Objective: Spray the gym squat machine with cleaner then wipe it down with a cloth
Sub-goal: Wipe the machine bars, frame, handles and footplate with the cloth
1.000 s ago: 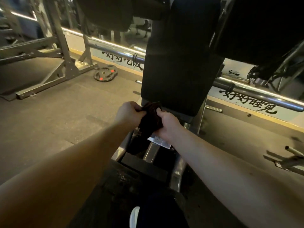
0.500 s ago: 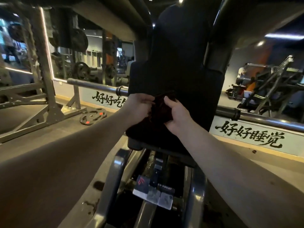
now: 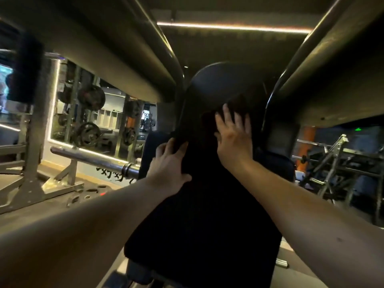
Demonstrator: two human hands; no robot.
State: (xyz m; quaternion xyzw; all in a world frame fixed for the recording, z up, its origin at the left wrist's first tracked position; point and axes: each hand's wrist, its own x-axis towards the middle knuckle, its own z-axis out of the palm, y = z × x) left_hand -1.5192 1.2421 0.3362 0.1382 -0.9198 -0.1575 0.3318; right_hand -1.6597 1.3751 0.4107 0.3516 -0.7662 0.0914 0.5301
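1. Risks, head view: cloth [image 3: 239, 104] sits high on the machine's back pad [image 3: 207, 215], pinned by the right hand [image 3: 233, 138], fingers spread flat. It's a dark cloth on a dark pad in dim light, so missed patches are likely. Cloth could also slide from under the flat palm.
2. Left hand [image 3: 168, 165] is at the pad's left edge, fingers bent on smth dark. Pad edge or cloth corner, can't tell.
3. Shoulder pads [image 3: 104, 65] hang close overhead, so head-bump risk if leaning in.
4. Count: hands x2, cloth x1, back pad x1, shoulder pads x2, steel bar [image 3: 93, 157] x1. No spray bottle in view.

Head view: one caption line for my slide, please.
Right hand presses a dark cloth on the back pad; left hand holds its edge.
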